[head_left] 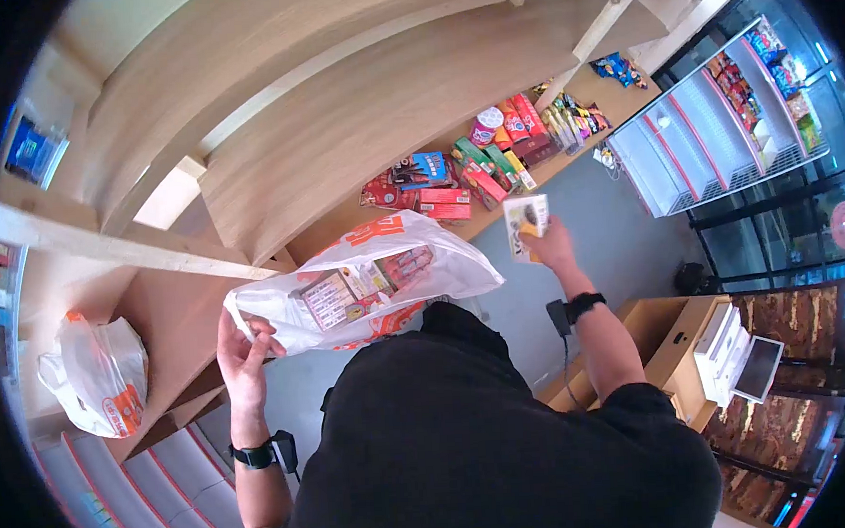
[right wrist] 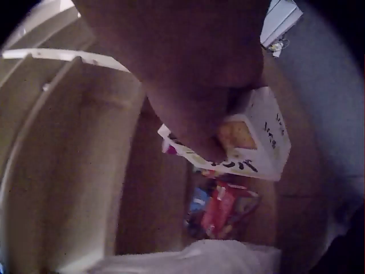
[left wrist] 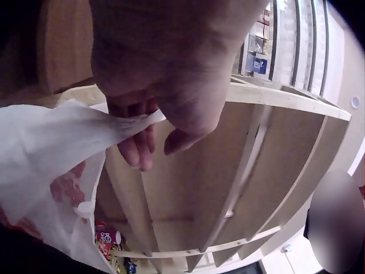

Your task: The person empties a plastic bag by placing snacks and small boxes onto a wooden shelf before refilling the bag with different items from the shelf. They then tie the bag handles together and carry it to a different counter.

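My left hand (head_left: 243, 355) pinches the handle edge of a white plastic bag (head_left: 347, 287) with orange print. The bag's mouth gapes, and packaged snack boxes (head_left: 329, 302) show inside it. In the left wrist view the bag's plastic (left wrist: 63, 137) is stretched toward thumb and fingers. My right hand (head_left: 553, 246) grips a white snack box (head_left: 524, 222) to the right of the bag, above the floor. The right wrist view shows dark lettering and a biscuit picture on that box (right wrist: 268, 137), with the hand wrapped over its top.
Colourful snack packs and boxes (head_left: 480, 180) line the low wooden shelf (head_left: 570, 165) ahead. A second white bag (head_left: 113, 371) stands on wood at left. White wire racks (head_left: 711, 120) stand at far right. A wooden counter (head_left: 675, 346) with a screen (head_left: 759, 369) is to the right.
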`<state>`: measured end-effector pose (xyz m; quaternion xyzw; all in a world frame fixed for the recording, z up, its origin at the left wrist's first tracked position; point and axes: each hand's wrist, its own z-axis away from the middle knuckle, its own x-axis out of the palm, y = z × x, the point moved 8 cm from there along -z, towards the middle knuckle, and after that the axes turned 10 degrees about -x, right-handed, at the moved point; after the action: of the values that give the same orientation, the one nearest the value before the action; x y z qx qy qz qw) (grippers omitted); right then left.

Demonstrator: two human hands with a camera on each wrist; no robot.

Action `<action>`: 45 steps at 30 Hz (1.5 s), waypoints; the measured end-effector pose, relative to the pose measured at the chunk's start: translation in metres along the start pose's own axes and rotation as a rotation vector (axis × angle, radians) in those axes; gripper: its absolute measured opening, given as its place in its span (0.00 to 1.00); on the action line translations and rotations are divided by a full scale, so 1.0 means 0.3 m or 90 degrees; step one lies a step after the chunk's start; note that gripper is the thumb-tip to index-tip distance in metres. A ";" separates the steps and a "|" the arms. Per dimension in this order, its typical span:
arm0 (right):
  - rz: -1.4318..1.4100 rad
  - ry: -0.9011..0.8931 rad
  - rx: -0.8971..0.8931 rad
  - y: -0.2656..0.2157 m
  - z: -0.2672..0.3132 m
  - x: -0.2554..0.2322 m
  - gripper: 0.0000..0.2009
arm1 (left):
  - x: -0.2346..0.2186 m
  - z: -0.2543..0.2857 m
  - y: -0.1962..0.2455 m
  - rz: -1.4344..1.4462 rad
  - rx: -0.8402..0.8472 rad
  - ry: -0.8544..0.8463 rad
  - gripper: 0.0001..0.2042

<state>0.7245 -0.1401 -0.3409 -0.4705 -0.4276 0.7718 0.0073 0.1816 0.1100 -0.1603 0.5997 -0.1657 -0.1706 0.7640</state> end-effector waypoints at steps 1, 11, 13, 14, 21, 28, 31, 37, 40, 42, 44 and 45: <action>0.083 -0.038 0.030 0.072 -0.037 0.067 0.35 | 0.014 0.002 0.007 -0.007 -0.020 0.017 0.29; 0.050 -0.087 0.179 0.103 -0.260 0.588 0.40 | 0.071 0.007 0.038 -0.130 -0.060 0.115 0.30; -0.006 -0.065 0.158 0.092 -0.308 0.644 0.40 | 0.090 0.011 0.040 -0.127 -0.071 0.146 0.30; -0.029 -0.067 0.152 0.099 -0.328 0.662 0.41 | 0.094 0.014 0.040 -0.127 -0.067 0.155 0.31; -0.103 -0.012 0.126 0.017 -0.432 0.689 0.43 | 0.101 0.034 0.036 -0.122 -0.074 0.203 0.30; -0.127 -0.131 0.067 0.004 -0.475 0.718 0.37 | 0.054 0.027 0.001 -0.083 -0.079 0.159 0.34; -0.193 -0.162 0.002 0.018 -0.463 0.678 0.40 | 0.059 0.027 0.000 -0.050 -0.087 0.121 0.32; -0.233 0.134 -0.332 -0.553 -0.159 0.130 0.20 | 0.058 0.033 -0.019 -0.022 -0.093 0.040 0.34; -0.174 -0.007 -0.692 -0.929 0.167 0.108 0.12 | 0.048 0.046 -0.027 -0.008 -0.085 -0.008 0.37; -0.118 -0.230 -0.798 -1.054 0.322 0.290 0.11 | 0.052 0.055 -0.026 0.032 -0.083 -0.019 0.38; 0.055 -0.402 -0.799 -1.021 0.400 0.593 0.15 | 0.053 0.065 -0.030 0.031 -0.083 -0.032 0.39; 0.160 -0.463 -0.771 -0.942 0.392 0.779 0.17 | 0.053 0.068 -0.032 0.029 -0.082 -0.038 0.39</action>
<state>0.3976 0.0591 -0.2981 -0.1505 -0.6991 0.5016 -0.4868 0.1858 0.0831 -0.1641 0.5401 -0.1911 -0.1813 0.7993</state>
